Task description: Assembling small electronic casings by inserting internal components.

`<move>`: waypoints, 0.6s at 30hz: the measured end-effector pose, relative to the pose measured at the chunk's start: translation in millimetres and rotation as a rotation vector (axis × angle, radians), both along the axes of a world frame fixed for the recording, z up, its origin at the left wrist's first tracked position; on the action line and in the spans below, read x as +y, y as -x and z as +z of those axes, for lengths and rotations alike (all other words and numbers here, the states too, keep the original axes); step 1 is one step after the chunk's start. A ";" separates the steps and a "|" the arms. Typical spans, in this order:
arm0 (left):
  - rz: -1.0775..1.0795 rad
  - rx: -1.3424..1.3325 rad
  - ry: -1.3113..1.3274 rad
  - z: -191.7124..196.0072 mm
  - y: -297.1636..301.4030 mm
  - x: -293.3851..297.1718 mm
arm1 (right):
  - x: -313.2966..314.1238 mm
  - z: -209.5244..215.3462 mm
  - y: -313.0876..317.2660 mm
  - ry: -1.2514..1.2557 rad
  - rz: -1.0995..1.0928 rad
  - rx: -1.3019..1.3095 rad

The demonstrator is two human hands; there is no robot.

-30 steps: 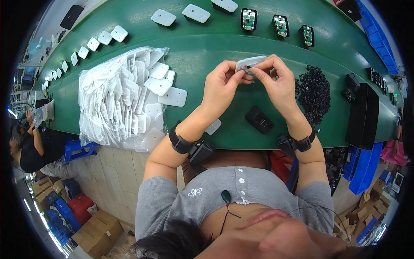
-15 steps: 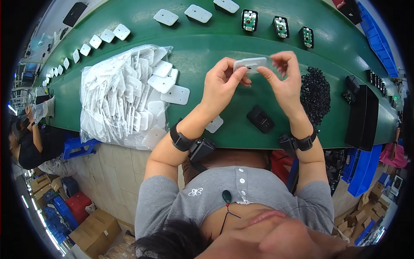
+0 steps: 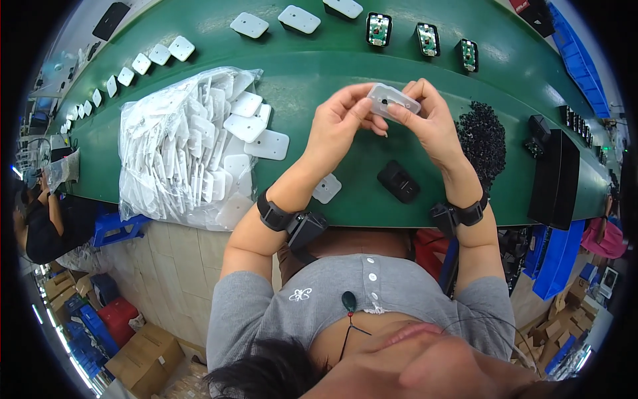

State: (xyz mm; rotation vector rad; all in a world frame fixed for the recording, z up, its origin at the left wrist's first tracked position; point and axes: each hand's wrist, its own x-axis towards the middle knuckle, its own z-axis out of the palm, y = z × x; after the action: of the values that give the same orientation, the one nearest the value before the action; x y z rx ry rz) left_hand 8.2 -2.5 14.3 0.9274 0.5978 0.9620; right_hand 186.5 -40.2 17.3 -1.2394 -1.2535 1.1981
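Over the green table, a white plastic cover plate (image 3: 379, 91) with rounded corners is held up between my two hands. Its left end is pinched between the thumb and fingers of my left hand (image 3: 340, 123). My right hand (image 3: 432, 123) grips its right side, the thumb lying on the face and the fingers behind. A small dark spot or part shows near the plate's middle, too small to name. Below my hands lies a black plastic casing (image 3: 399, 181). Another white plate (image 3: 326, 189) rests beside my left forearm.
A clear bag of white plates (image 3: 169, 146) spreads at left, with loose plates (image 3: 269, 144) beside it. Small black parts (image 3: 480, 143) are heaped at right, near a black box (image 3: 555, 179). Casings with green circuit boards (image 3: 428, 40) stand along the back.
My right hand has closed in on the plate, its thumb now on the face. The plate has tilted, its right end lower and its face turned more into view.
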 end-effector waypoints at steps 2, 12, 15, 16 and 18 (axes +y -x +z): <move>0.077 0.061 -0.048 -10.8 5.9 10.6 | 10.5 -2.8 2.9 0.015 -0.016 0.050; 0.468 0.896 -0.731 -36.2 8.5 37.3 | 170.3 -17.1 -19.6 -0.511 -0.446 -1.480; 0.452 1.111 -0.808 -29.9 11.3 30.6 | 178.8 -17.9 -29.4 -0.269 -0.332 -1.434; 0.462 1.133 -0.919 -31.0 10.5 27.8 | 177.0 -16.9 -33.8 -0.206 -0.285 -1.293; 0.481 1.164 -1.018 -28.9 14.2 21.6 | 154.9 -9.8 -25.0 -0.232 -0.274 -1.111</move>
State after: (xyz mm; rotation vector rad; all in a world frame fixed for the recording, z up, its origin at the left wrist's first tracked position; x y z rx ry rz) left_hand -6.0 19.2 -14.6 2.3892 1.3921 1.0941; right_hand 211.5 114.6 7.6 -1.8925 -1.8245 0.0663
